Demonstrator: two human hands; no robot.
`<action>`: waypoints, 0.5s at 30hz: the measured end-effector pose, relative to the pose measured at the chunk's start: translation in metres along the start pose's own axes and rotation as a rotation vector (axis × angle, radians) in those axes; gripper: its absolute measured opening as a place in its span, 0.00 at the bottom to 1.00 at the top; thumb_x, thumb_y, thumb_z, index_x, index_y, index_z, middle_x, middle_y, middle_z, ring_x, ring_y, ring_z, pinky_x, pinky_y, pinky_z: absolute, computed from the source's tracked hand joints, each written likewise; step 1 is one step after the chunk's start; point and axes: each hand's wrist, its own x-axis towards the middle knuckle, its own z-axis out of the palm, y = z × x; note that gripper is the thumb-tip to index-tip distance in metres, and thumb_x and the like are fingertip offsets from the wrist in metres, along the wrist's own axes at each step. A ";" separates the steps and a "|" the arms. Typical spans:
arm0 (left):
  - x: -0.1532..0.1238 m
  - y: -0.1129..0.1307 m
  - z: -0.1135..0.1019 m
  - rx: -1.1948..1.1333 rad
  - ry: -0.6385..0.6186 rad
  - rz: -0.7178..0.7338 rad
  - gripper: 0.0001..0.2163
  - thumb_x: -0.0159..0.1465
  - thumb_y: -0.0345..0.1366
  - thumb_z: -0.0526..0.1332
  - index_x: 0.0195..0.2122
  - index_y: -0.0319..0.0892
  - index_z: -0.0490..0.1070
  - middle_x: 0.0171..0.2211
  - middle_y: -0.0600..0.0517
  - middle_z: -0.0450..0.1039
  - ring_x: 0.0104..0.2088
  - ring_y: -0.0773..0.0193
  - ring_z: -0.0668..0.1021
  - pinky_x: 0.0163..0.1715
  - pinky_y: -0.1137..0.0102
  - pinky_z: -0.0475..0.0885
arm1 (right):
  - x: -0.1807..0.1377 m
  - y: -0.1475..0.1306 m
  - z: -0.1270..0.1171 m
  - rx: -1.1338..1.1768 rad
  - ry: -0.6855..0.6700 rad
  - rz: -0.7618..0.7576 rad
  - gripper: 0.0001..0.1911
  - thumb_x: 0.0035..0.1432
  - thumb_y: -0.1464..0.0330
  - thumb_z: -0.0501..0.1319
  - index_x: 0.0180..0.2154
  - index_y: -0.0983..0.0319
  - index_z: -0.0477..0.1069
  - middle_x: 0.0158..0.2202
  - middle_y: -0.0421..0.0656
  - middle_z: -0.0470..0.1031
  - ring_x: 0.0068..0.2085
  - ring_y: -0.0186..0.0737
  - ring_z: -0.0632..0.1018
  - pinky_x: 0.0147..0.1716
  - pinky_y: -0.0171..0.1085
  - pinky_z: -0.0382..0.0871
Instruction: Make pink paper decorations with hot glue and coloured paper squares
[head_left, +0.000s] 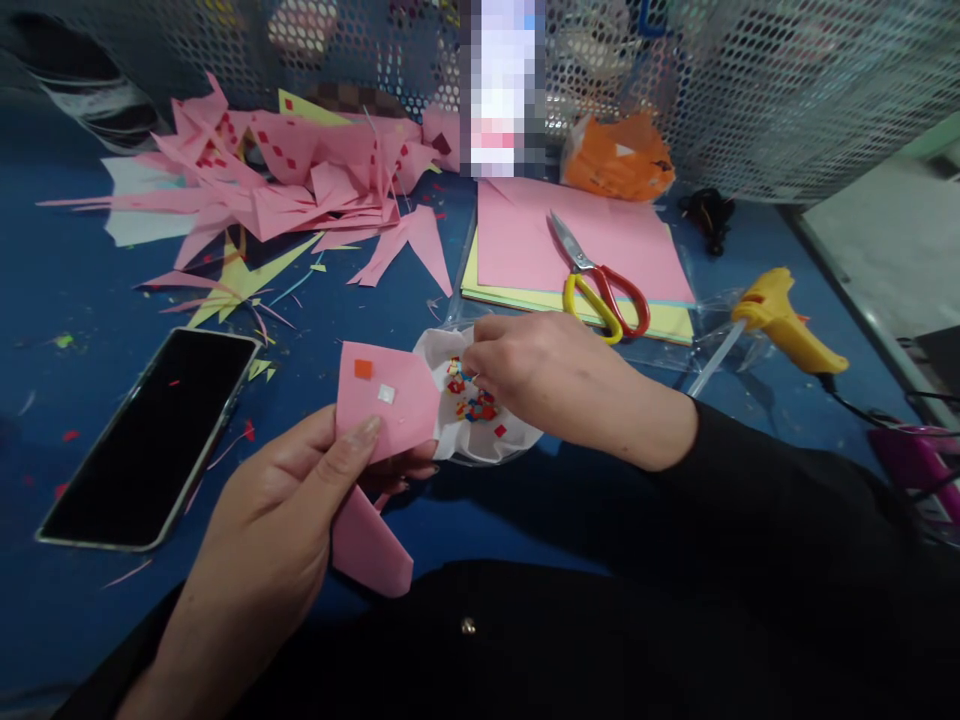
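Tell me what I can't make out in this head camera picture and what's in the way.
Head view: whether the right hand grips one of the small pieces; the hand itself hides this.
Head view: part of the white bowl, behind that hand.
Head view: part of the left hand, behind the pink piece.
Head view: the rest of the purple object, cut off by the right edge.
Head view: what the pixelated block blurs.

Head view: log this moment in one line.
left grip: holding pink paper; right grip: at white container, coloured bits inside; scissors: on stacked sheets
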 end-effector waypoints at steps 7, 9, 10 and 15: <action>-0.001 0.000 -0.002 0.009 -0.005 0.018 0.21 0.57 0.53 0.69 0.46 0.45 0.80 0.32 0.48 0.85 0.34 0.54 0.85 0.37 0.66 0.80 | 0.009 -0.004 0.010 -0.037 0.001 0.004 0.11 0.62 0.76 0.56 0.30 0.66 0.75 0.30 0.45 0.72 0.26 0.33 0.65 0.25 0.40 0.43; 0.000 -0.002 -0.003 0.005 -0.024 0.017 0.22 0.56 0.55 0.69 0.45 0.45 0.79 0.32 0.48 0.85 0.34 0.53 0.86 0.36 0.65 0.80 | 0.010 -0.006 0.009 -0.055 -0.013 0.017 0.10 0.62 0.77 0.56 0.31 0.66 0.75 0.31 0.45 0.73 0.26 0.33 0.65 0.25 0.40 0.44; 0.000 -0.002 -0.004 0.003 -0.036 0.007 0.23 0.56 0.55 0.69 0.44 0.44 0.79 0.32 0.47 0.85 0.35 0.53 0.86 0.36 0.65 0.80 | 0.010 -0.007 0.009 -0.062 -0.022 0.020 0.10 0.62 0.77 0.56 0.32 0.66 0.75 0.31 0.45 0.73 0.26 0.32 0.65 0.25 0.40 0.44; 0.001 -0.004 -0.005 -0.006 -0.060 0.002 0.23 0.56 0.56 0.69 0.44 0.45 0.79 0.32 0.48 0.85 0.36 0.53 0.86 0.37 0.66 0.80 | 0.010 -0.009 0.007 -0.084 -0.048 0.030 0.12 0.63 0.77 0.55 0.31 0.66 0.75 0.31 0.46 0.73 0.25 0.33 0.63 0.25 0.41 0.44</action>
